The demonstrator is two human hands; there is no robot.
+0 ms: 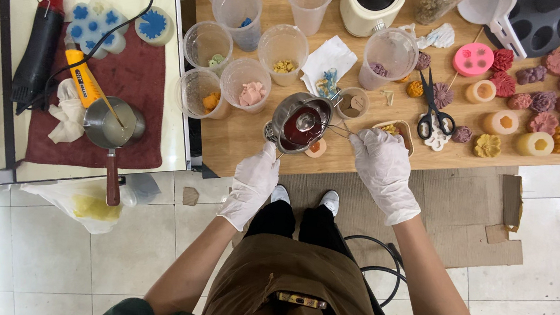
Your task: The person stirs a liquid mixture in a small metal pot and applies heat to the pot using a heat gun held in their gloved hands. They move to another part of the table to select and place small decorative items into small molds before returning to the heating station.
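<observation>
A small steel melting pot [301,121] with dark red liquid sits near the front edge of the wooden table [247,141]. A metal spoon [307,121] rests in the liquid. My left hand [254,182], in a white glove, grips the pot's handle at the table edge. Also gloved, my right hand [382,161] holds the thin end of the spoon just right of the pot. A round peach-coloured piece [316,148] lies under the pot's front rim.
Several clear plastic cups [246,83] with coloured wax bits stand behind the pot. Black scissors [433,110], a pink mould [473,59] and several flower-shaped wax pieces [541,99] lie right. On the left counter are a heat gun [38,48], a steel saucepan [112,126] and a red cloth [131,84].
</observation>
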